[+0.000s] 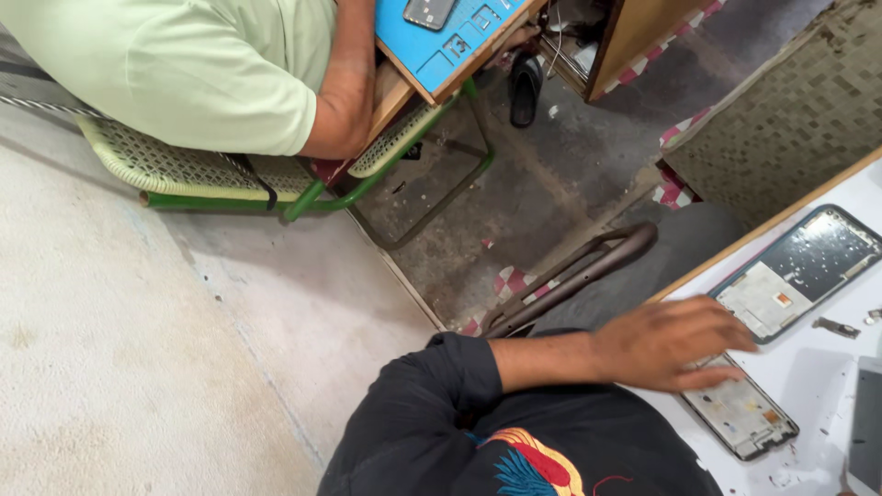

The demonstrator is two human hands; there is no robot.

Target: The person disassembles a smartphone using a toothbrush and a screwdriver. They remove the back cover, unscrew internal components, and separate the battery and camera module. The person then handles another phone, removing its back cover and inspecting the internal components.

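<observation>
Closest to the camera there's a black sleeve with a colourful bird print [537, 459], and out of it comes the person's left hand [666, 342], stretched over the edge of a white worktable [808, 367]. The hand lies flat with the fingers [726, 354] loosely spread, fingertips pressing down on a stripped phone frame [744, 413] — resting on it, not wrapped around it. The right hand isn't in the shot at all.

Just past the fingertips sits a second opened phone frame [799, 271], dark inside with a pale patch at the near end, lying at an angle on the same table. A small metal bit [836, 327] is beside it, and a phone screen [865, 427] pokes in at the right edge.

Further off, across the grey floor, another person in a light green shirt [184, 64] sits on a green-framed chair [303, 197], arm on a blue repair mat [446, 37] — a black sandal [525, 87] lies under that desk.
</observation>
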